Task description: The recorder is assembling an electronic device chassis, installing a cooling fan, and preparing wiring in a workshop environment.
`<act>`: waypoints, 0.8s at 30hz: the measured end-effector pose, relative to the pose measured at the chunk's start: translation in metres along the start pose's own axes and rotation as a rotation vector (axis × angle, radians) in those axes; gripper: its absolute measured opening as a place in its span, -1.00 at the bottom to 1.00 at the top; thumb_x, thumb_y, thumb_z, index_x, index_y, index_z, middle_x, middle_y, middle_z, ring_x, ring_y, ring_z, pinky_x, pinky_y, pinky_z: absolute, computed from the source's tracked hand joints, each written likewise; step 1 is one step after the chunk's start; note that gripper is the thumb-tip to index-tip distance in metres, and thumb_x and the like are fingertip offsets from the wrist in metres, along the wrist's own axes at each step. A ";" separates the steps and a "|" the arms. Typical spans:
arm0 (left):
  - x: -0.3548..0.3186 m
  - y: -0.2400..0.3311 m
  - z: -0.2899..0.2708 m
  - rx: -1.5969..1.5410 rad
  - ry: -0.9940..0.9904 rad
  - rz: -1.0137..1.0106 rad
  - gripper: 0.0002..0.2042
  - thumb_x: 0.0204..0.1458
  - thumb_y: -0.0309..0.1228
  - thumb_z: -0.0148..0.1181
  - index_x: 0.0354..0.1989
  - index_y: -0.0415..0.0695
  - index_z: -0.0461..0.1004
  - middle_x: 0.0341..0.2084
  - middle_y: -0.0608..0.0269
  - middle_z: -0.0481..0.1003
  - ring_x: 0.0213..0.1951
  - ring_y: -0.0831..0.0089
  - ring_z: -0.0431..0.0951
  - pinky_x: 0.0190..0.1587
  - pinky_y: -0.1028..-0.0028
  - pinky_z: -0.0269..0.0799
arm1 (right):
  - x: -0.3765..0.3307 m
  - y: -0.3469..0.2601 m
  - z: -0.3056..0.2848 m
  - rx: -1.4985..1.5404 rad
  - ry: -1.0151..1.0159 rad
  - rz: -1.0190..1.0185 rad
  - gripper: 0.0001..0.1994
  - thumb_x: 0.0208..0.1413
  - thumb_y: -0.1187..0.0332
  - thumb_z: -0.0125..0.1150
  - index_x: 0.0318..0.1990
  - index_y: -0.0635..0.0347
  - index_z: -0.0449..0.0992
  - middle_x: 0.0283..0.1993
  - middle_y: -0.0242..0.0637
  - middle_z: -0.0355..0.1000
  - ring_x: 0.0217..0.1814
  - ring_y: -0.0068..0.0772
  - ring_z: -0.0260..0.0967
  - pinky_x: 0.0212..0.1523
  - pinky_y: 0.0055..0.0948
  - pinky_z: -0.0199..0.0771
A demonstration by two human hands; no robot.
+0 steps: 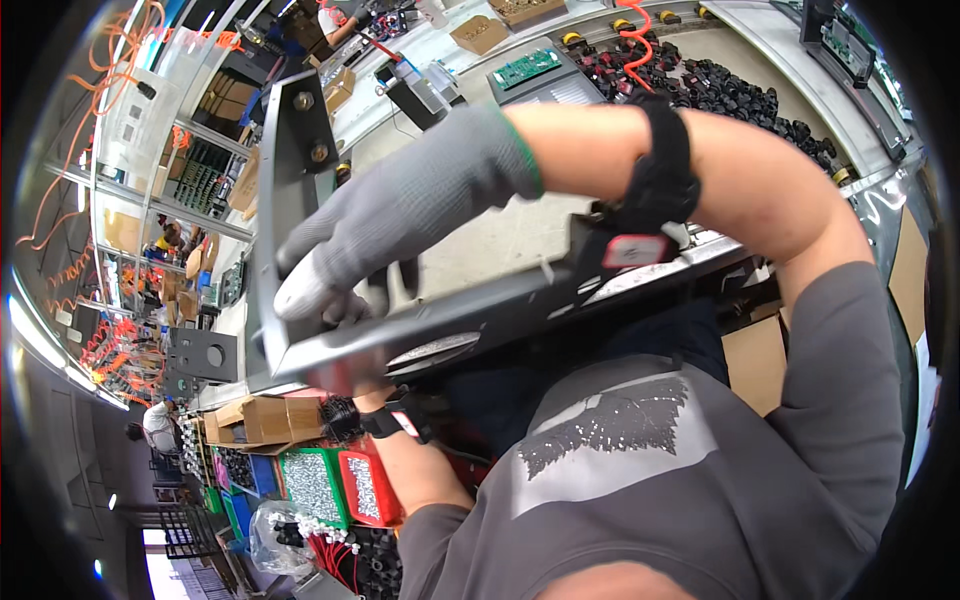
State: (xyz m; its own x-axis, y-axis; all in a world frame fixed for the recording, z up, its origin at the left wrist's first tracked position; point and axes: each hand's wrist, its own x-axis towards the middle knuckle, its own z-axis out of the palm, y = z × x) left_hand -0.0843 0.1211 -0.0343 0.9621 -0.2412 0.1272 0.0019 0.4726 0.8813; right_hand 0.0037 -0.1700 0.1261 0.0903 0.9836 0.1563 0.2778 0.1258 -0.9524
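A dark metal frame (430, 330) with a bent corner stands tilted in front of me, one side rising at the left, the other running right toward my body. Round metal fittings show on the upright side. My right hand (390, 200), in a grey knit glove with pale fingertips, reaches across from the right, its fingers bent at the frame's inner corner. Below that corner, my left hand (352, 372) is blurred and mostly behind the frame; gloved fingers appear to curl over its edge. Both wrists carry black straps.
Behind the frame, a workbench holds a green circuit board (527, 68) and a pile of black parts (715, 95). A red coiled hose (633, 50) hangs above. Near my left arm are a green bin (313, 484), a red bin (368, 487) and a cardboard box (265, 420). Other people work farther off.
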 end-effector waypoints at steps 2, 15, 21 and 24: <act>-0.008 0.010 -0.002 0.293 0.136 0.158 -0.73 0.24 -0.28 0.00 -0.03 -0.19 0.45 -0.47 0.35 0.39 -0.53 0.66 0.30 -0.55 0.58 0.18 | -0.009 -0.027 -0.005 -0.132 -0.076 0.203 -0.27 0.19 -0.20 0.09 0.27 0.27 0.32 -0.05 -0.23 0.48 -0.09 -0.44 0.44 -0.07 -0.40 0.50; 0.035 -0.069 -0.077 1.784 0.663 0.726 -0.72 0.22 -0.37 0.02 0.02 -0.26 0.41 -0.14 0.15 0.47 -0.13 0.38 0.45 -0.05 0.41 0.38 | -0.045 -0.120 -0.002 -1.507 0.266 0.134 -0.62 -0.12 0.16 0.37 -0.13 0.11 0.59 -0.26 -0.14 0.56 -0.19 -0.14 0.55 -0.15 -0.28 0.53; 0.019 -0.002 0.022 0.912 0.541 0.485 -0.40 0.24 -0.09 0.00 0.35 -0.21 0.14 0.29 0.09 0.24 0.29 0.26 0.24 0.32 0.19 0.13 | -0.003 -0.114 0.011 -1.731 0.135 0.557 -0.75 -0.25 0.35 0.33 -0.31 0.08 0.66 -0.44 -0.15 0.55 -0.32 -0.11 0.56 -0.27 -0.20 0.55; -0.004 -0.013 0.054 0.708 0.287 0.333 0.05 -0.16 0.29 0.26 0.38 -0.25 0.09 0.33 -0.01 0.19 0.39 0.19 0.12 0.40 0.15 -0.04 | 0.021 -0.047 -0.002 -1.892 -0.133 0.394 -0.80 -0.25 0.28 0.38 -0.40 0.12 0.67 -0.48 -0.24 0.57 -0.41 -0.16 0.56 -0.37 -0.24 0.53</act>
State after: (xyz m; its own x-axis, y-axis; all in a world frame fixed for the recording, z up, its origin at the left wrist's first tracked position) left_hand -0.1031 0.0698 -0.0217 0.9145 0.0880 0.3950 -0.3743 -0.1872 0.9082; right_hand -0.0057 -0.1554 0.1752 0.3593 0.9308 -0.0673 0.7839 -0.2619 0.5630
